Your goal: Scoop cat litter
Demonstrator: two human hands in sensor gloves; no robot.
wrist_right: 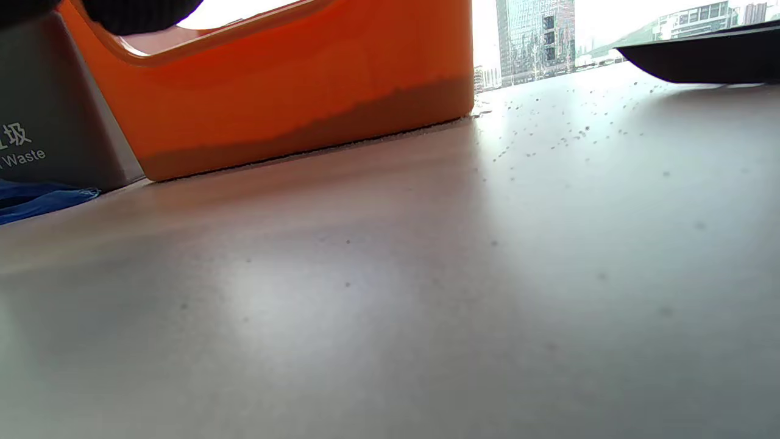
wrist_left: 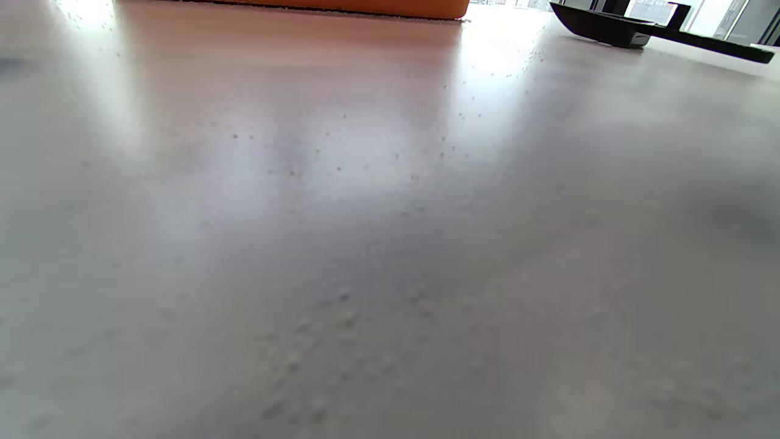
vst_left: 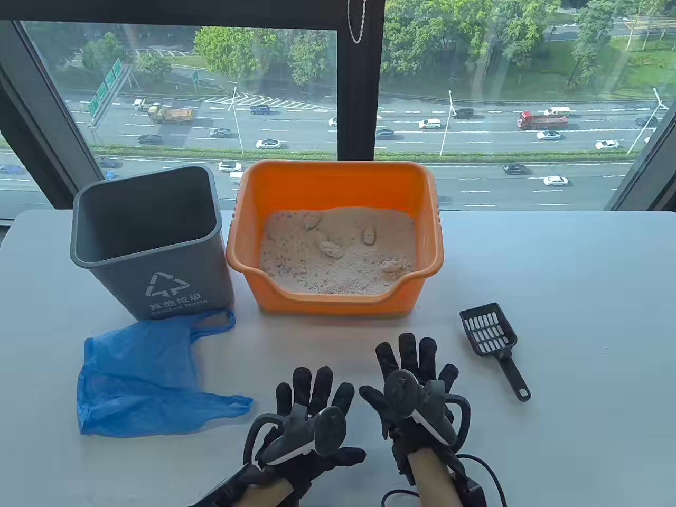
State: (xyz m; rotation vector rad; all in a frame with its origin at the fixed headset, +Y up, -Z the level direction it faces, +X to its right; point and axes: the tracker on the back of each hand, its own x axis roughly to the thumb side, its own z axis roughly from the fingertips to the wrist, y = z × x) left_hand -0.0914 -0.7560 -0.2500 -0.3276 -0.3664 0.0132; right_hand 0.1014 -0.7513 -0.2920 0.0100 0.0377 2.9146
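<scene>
An orange litter box (vst_left: 338, 182) holds pale litter (vst_left: 296, 259) with several clumps (vst_left: 331, 249) on top. It also shows in the right wrist view (wrist_right: 292, 103) and at the top edge of the left wrist view (wrist_left: 341, 7). A black slotted scoop (vst_left: 492, 340) lies on the table right of the box, handle toward me; it also shows in the left wrist view (wrist_left: 615, 27) and the right wrist view (wrist_right: 701, 58). My left hand (vst_left: 311, 401) and right hand (vst_left: 417, 369) lie flat on the table in front of the box, fingers spread, holding nothing.
A grey waste bin (vst_left: 153, 243) stands left of the box, also in the right wrist view (wrist_right: 42, 128). A blue plastic bag (vst_left: 137, 380) lies in front of the bin. Litter grains speckle the white table (vst_left: 581, 290). A window is behind.
</scene>
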